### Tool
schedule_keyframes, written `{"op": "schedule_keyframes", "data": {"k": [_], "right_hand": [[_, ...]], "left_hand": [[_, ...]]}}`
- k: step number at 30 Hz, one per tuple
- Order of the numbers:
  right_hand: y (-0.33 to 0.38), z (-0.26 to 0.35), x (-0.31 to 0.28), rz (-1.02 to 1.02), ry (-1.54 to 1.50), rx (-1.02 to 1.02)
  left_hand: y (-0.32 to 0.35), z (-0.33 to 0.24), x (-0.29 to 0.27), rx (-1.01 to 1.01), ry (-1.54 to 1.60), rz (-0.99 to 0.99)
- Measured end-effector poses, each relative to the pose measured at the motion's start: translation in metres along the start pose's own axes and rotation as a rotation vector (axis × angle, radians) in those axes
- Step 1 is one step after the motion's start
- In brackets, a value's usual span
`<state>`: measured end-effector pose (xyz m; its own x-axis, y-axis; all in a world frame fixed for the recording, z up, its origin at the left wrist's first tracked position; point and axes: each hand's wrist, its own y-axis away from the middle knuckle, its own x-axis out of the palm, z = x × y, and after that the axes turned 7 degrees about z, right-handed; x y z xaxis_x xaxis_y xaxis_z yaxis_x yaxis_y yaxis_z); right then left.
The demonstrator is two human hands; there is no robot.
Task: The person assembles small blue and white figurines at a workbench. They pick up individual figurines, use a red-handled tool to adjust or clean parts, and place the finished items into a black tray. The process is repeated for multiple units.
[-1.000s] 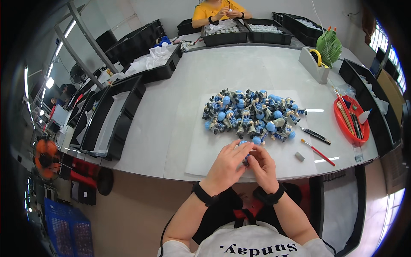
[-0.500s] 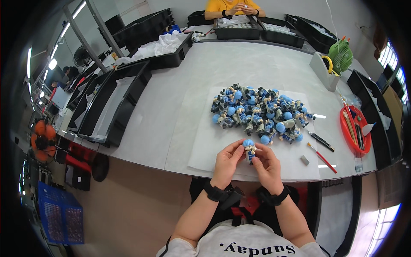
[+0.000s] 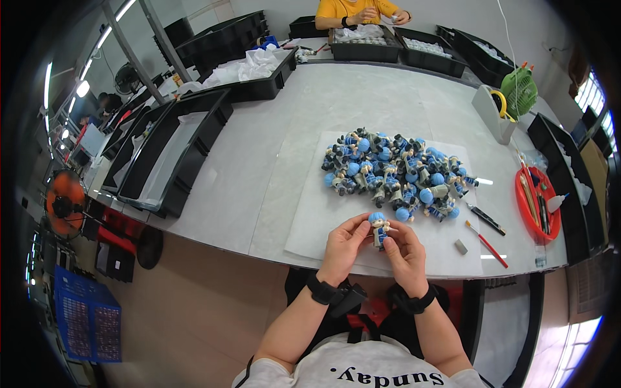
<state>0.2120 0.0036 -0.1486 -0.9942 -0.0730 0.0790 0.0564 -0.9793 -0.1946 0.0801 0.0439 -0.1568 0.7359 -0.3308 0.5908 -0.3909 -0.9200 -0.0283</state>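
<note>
A small blue-haired figurine (image 3: 379, 234) stands upright between my two hands, its front toward me. My left hand (image 3: 345, 249) pinches it from the left, thumb and fingertips by its head and side. From the right, my right hand (image 3: 405, 254) grips its lower body, with the thumb near its legs. Just beyond them a heap of similar blue-haired figurines (image 3: 394, 171) lies on a white sheet (image 3: 307, 223). To the right of the hands are a small grey block (image 3: 460, 247), a red-handled brush (image 3: 490, 246) and a black pen-like tool (image 3: 486, 220).
A red tray (image 3: 522, 210) with brushes and a small bottle sits at the right, beside a black bin (image 3: 555, 152). A green fan (image 3: 519, 90) stands beyond it. Black trays (image 3: 187, 155) line the table's left edge. Across the table, a person in yellow (image 3: 352, 8) works at trays.
The figurine has turned slightly in my fingers and shows more of its grey and blue body. The person across has moved their hands apart. The whole view has shifted a little.
</note>
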Motion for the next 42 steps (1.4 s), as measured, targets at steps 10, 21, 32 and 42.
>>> {"op": "schedule_keyframes", "data": {"k": [10,21,32,42], "right_hand": [[-0.0005,0.0013,-0.0021,0.000,-0.077,0.039],[-0.0008,0.0023,-0.0034,0.002,-0.130,0.069],[-0.0012,0.0009,-0.0036,0.000,-0.132,0.061],[-0.0012,0.0015,-0.0043,0.020,-0.117,0.057]], "left_hand": [[-0.0004,0.0015,-0.0018,-0.008,-0.021,-0.009],[0.0009,0.0007,0.0010,0.003,-0.053,-0.030],[-0.0003,0.0031,-0.0011,-0.001,-0.063,-0.028],[0.0003,0.0037,-0.0024,0.010,-0.045,-0.009]]}}
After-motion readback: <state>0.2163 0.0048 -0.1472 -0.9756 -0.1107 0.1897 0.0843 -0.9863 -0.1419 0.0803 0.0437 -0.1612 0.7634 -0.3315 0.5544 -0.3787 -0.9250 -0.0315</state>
